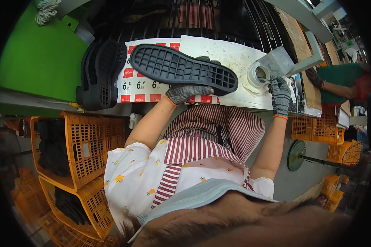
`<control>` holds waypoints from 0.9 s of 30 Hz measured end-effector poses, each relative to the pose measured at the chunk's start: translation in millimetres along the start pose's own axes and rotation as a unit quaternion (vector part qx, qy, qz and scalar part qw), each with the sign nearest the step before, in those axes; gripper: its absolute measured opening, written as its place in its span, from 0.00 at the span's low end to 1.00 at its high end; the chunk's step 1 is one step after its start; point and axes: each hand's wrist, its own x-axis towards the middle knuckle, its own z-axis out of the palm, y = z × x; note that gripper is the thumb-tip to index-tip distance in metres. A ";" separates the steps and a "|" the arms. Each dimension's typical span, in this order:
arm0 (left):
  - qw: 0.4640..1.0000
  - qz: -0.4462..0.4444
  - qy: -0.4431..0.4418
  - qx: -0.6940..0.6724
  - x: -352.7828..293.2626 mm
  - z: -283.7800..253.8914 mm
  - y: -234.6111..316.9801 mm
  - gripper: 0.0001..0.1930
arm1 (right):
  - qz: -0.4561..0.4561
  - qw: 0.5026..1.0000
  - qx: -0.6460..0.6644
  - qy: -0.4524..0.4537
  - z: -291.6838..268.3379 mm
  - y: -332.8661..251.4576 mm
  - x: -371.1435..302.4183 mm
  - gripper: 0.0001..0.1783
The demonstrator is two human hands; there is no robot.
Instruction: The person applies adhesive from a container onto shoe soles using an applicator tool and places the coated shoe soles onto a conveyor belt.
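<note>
the sole (181,69) looks like matt, gridded rubber.

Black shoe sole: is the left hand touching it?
Touching. The head view shows the gloved left hand gripping the black shoe sole at its near edge.

Grey-knit-gloved L hand (188,94) partly hidden behind blk gridded rubber shoe sole (181,68); contents of wht round pot (252,75) unclear.

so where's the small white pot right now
In the head view, the small white pot is right of centre on the white sheet, between the black shoe sole and the person's gloved right hand.
</note>
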 end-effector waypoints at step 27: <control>0.963 0.115 0.004 0.245 18.0 21.9 -22.1 0.50 | -0.043 0.999 0.009 0.017 2.7 8.5 -0.9 0.19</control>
